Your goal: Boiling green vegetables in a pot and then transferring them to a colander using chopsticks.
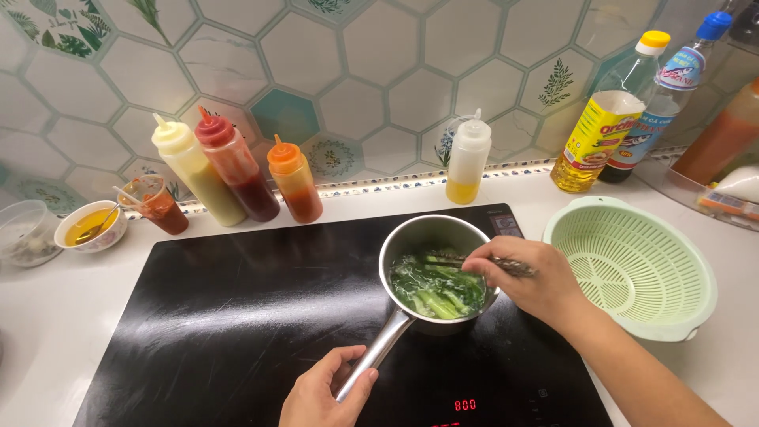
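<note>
A small steel saucepan (431, 273) sits on the right half of a black cooktop (221, 316), its long handle (378, 352) running down toward seven o'clock. Inside it, green leafy vegetables (436, 291) lie in water, stalks at the near side.

The right hand (526, 285) reaches in from four o'clock and hangs over the pan's right rim. Its fingers are pressed together and pinch a metal utensil (474, 261), which lies across the top of the greens and points to nine o'clock; what kind of utensil it is cannot be told. The left hand (324, 391) comes up from six o'clock and holds the end of the handle, thumb on one side and curled fingers on the other.

At three o'clock from the pan, just off the cooktop, a pale green colander (632, 269) rests on the white counter (47, 316). At twelve o'clock, against the tiled wall, a clear squeeze bottle (466, 162) stands with a little yellow liquid at the bottom. At ten o'clock three more squeeze bottles stand side by side: a pale yellow bottle (198, 170), a dark red bottle (237, 166) and an orange bottle (295, 180). Beyond them, toward nine o'clock, come a small cup of reddish sauce (158, 205) and a white bowl (91, 227) of yellow liquid with a spoon in it. At two o'clock a tall oil bottle (605, 119) with a yellow cap stands next to a blue-capped bottle (672, 87).
</note>
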